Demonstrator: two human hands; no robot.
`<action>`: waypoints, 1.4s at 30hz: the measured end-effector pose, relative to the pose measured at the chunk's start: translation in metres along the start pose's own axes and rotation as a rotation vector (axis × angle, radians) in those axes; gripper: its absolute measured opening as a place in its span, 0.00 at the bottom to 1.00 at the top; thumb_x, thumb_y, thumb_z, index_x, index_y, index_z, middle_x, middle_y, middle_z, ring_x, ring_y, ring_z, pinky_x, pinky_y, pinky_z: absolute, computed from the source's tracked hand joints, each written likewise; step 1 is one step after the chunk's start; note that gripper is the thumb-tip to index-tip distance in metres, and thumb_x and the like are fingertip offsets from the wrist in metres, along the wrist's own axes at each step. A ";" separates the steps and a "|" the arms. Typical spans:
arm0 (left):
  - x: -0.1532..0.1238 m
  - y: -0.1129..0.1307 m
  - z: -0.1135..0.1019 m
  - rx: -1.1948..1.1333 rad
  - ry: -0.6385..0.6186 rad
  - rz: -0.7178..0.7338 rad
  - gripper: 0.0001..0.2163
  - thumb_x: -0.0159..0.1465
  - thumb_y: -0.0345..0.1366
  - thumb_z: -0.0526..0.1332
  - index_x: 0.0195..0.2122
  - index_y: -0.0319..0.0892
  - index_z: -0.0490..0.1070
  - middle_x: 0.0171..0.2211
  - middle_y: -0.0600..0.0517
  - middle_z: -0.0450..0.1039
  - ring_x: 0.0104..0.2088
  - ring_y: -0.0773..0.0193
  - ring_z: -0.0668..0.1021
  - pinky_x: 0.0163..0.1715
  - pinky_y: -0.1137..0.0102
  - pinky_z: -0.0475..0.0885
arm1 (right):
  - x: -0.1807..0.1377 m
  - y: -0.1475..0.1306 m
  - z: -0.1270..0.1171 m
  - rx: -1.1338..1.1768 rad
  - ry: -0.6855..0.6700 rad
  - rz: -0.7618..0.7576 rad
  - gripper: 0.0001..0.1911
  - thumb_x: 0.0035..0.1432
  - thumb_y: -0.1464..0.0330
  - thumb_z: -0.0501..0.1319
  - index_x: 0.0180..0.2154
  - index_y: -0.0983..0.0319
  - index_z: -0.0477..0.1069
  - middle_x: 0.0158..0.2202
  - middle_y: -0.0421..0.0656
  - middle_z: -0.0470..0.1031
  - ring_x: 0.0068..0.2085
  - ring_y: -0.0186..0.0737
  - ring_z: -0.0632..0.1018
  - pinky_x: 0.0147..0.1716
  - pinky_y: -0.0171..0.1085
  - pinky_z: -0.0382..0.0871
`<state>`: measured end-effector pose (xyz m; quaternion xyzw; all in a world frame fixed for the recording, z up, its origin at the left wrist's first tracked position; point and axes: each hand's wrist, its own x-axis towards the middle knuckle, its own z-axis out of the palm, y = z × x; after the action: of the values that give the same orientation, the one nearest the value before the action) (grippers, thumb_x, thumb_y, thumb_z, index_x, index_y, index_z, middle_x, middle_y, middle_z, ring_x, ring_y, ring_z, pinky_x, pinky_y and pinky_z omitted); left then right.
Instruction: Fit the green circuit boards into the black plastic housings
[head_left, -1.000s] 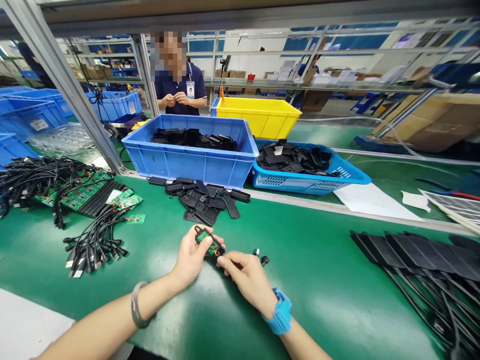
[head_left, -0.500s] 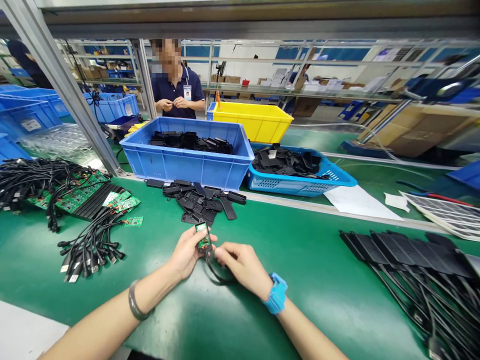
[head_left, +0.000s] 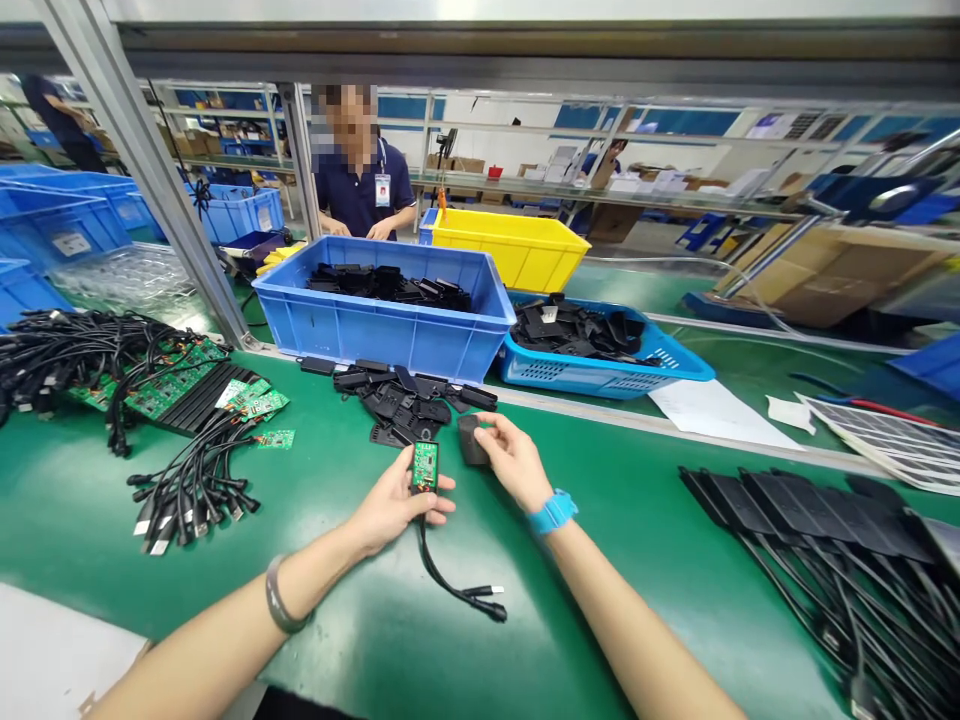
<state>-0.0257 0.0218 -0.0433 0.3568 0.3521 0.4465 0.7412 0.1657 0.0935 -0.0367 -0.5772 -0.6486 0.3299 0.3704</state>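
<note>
My left hand (head_left: 401, 500) is closed round a green circuit board (head_left: 426, 466) seated in a black plastic case half. A black cable (head_left: 442, 585) runs from the board's lower end and rests on the green bench, ending in two plugs. Up and to the right, my right hand (head_left: 514, 455) pinches a black plastic cover (head_left: 472, 440) between thumb and fingers, apart from the board. Just beyond both hands lies a loose pile of black plastic case parts (head_left: 397, 400).
A blue bin (head_left: 382, 335) and a light-blue basket (head_left: 600, 375) hold black parts. Boards with cables (head_left: 199, 480) lie left; black cased units with cables (head_left: 817, 520) lie right. A yellow bin (head_left: 510, 250) and a co-worker (head_left: 360, 190) are across the bench. A metal post (head_left: 150, 170) stands left.
My right hand has left the cable and moved up and right, now holding a black cover. My left hand has shifted slightly right with the board. The cable hangs free onto the bench.
</note>
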 end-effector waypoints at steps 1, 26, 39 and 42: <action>0.000 -0.001 0.001 0.023 -0.018 -0.009 0.35 0.51 0.36 0.70 0.57 0.44 0.54 0.44 0.43 0.73 0.32 0.60 0.80 0.32 0.65 0.74 | -0.010 -0.005 -0.001 0.063 0.003 0.003 0.17 0.61 0.59 0.52 0.46 0.62 0.65 0.21 0.33 0.61 0.21 0.32 0.64 0.20 0.32 0.60; -0.001 0.000 0.007 0.180 -0.113 -0.042 0.23 0.47 0.32 0.73 0.44 0.37 0.70 0.35 0.50 0.76 0.30 0.70 0.77 0.32 0.74 0.72 | -0.062 -0.027 0.015 0.493 -0.119 0.098 0.22 0.52 0.57 0.65 0.46 0.59 0.65 0.26 0.35 0.68 0.24 0.33 0.75 0.21 0.31 0.69; -0.007 -0.001 0.014 0.480 -0.072 0.023 0.24 0.59 0.36 0.62 0.56 0.41 0.63 0.36 0.48 0.76 0.31 0.62 0.80 0.30 0.69 0.76 | -0.058 -0.022 0.016 0.465 -0.234 0.130 0.21 0.60 0.52 0.55 0.32 0.64 0.70 0.21 0.35 0.62 0.21 0.30 0.63 0.21 0.31 0.59; -0.005 -0.003 0.016 0.351 -0.059 0.007 0.25 0.56 0.37 0.65 0.55 0.40 0.64 0.37 0.45 0.76 0.30 0.62 0.80 0.29 0.69 0.75 | -0.063 -0.023 0.023 0.278 -0.162 0.092 0.21 0.62 0.53 0.51 0.41 0.63 0.71 0.26 0.39 0.67 0.24 0.35 0.68 0.24 0.34 0.65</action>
<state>-0.0121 0.0130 -0.0370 0.4949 0.4012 0.3700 0.6761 0.1382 0.0280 -0.0348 -0.5208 -0.5974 0.4787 0.3778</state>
